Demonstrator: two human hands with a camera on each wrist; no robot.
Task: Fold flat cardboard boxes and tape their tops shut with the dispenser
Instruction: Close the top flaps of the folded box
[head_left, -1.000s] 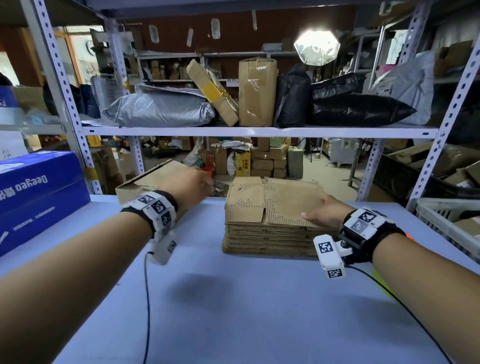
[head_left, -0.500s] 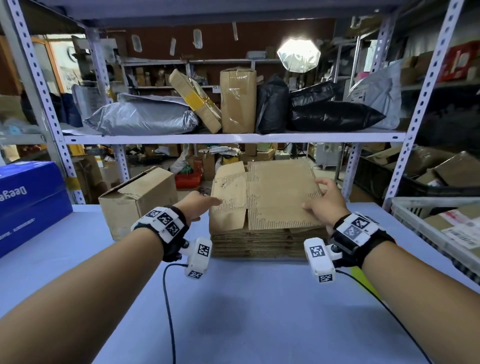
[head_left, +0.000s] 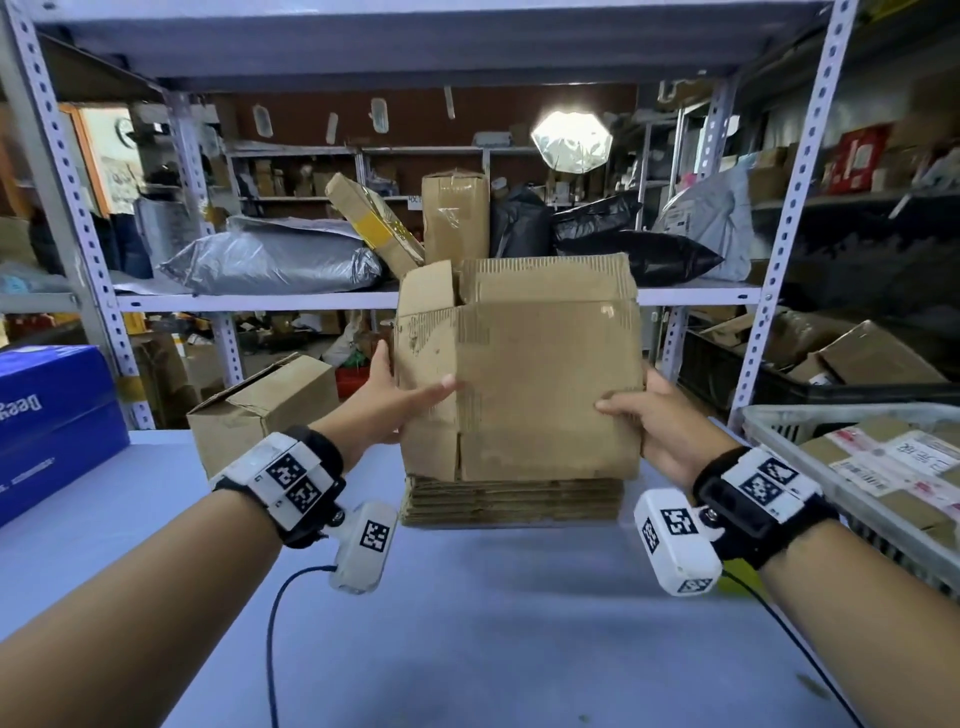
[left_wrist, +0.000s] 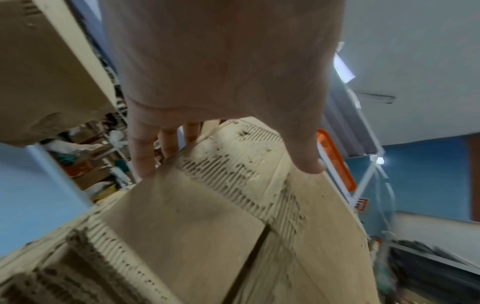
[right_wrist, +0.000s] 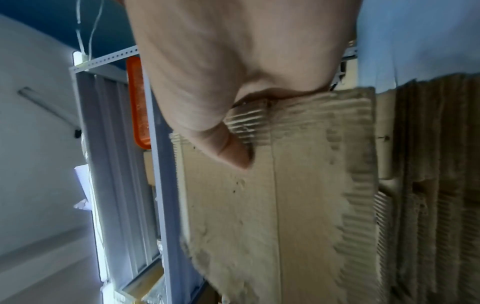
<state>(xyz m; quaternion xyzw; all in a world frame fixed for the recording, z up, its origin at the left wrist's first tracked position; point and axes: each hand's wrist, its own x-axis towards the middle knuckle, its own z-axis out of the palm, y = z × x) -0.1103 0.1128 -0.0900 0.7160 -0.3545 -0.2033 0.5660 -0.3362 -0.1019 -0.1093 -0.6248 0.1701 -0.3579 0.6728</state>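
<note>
I hold one flattened cardboard box (head_left: 540, 379) upright above the stack of flat boxes (head_left: 511, 500) on the blue table. My left hand (head_left: 402, 395) pinches its left edge, thumb across the front and fingers behind. My right hand (head_left: 644, 415) grips the right edge the same way. In the left wrist view the thumb lies on the torn cardboard (left_wrist: 233, 216) and the fingers (left_wrist: 145, 152) reach behind it. The right wrist view shows the thumb pressed on the cardboard (right_wrist: 298, 195). No tape dispenser is in view.
A folded brown box (head_left: 260, 410) stands at the left on the table (head_left: 467, 649), with a blue carton (head_left: 52, 415) beyond it. A grey crate of parcels (head_left: 883, 467) sits at the right. Metal shelving with bags and boxes (head_left: 322, 260) runs behind.
The top flat box has been lifted off the stack and tipped upright. My left hand left the folded box and took the flat box's left edge; the right hand kept its grip.
</note>
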